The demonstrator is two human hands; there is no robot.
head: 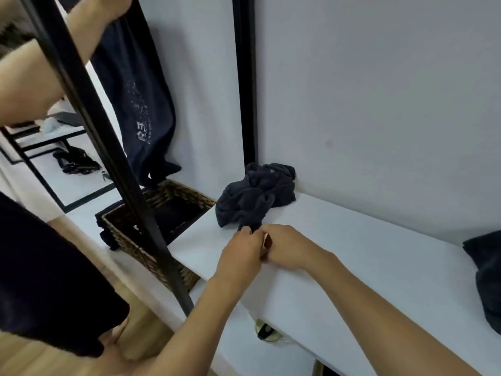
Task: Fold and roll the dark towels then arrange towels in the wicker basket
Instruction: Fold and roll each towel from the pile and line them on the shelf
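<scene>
so both hands are working the same spot, about the middle of the frame; the left hand (240,253) has its fingers curled in and pinches the lowest corner of the crumpled dark towel (257,194); the right hand (287,246) sits pressed right up against it, fingers curled too, and looks to be pinching that same corner; there's a small reddish-brown bit showing between the two hands, can't tell what it is; the crumpled dark towel itself is bunched in a heap on the white worktop (352,253), up against the wall at the foot of the upright black post (245,77), just above the hands in the frame; the wicker basket (187,189) is left of centre, just beside the worktop's left end and lower than its surface, with dark cloth (176,210) lying inside it; a slanted black bar (89,131) runs from the top left down across the basket; in the upper left another person's arm (40,77) holds up a hanging dark towel (135,104) with pale print on it, its bottom end dangling right over the basket's far rim; one more dark towel (488,272) lies on the worktop at the right edge of the frame, well apart from the hands
</scene>
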